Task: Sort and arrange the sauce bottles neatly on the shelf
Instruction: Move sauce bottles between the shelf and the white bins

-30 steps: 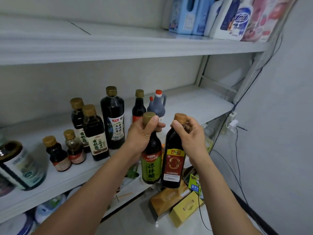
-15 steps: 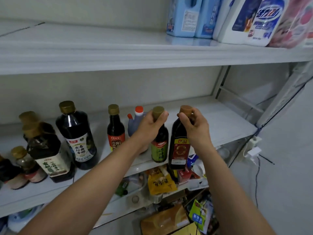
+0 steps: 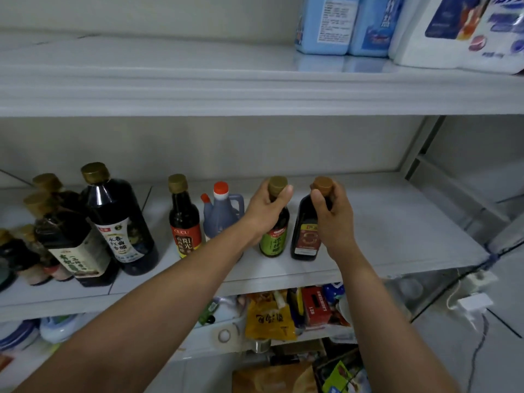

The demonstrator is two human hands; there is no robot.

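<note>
Centrally, on the middle shelf (image 3: 397,236), two dark sauce bottles are held upright and just beside each other, near the front edge; whether their bases bear fully on the surface cannot be told. Item one: green-labelled bottle (image 3: 273,241), gold cap, gripped at the neck by the left hand (image 3: 266,211), fingers curled round behind and thumb laid across the front just under the cap. Item two: red-labelled bottle (image 3: 307,236), brown cap, gripped at the neck by the right hand (image 3: 333,219), fingers wrapped close together and thumb pressed against the near side. To the left, apart from the held pair, are listed: a blue-grey jug (image 3: 222,214) with a red cap; a slim CUCU bottle (image 3: 184,222) with a red and yellow label; a large round bottle (image 3: 119,222) with a white label; a square bottle (image 3: 71,245) with a cream label, further gold caps being seen behind it; small bottles (image 3: 17,256) at the far left, blurred. On the upper shelf (image 3: 255,89) blue containers (image 3: 326,24) and a white package (image 3: 453,32) are stored at the right. Below, a yellow packet (image 3: 268,319) is seen among mixed goods; a white plug block (image 3: 473,302) is fixed at the right.
</note>
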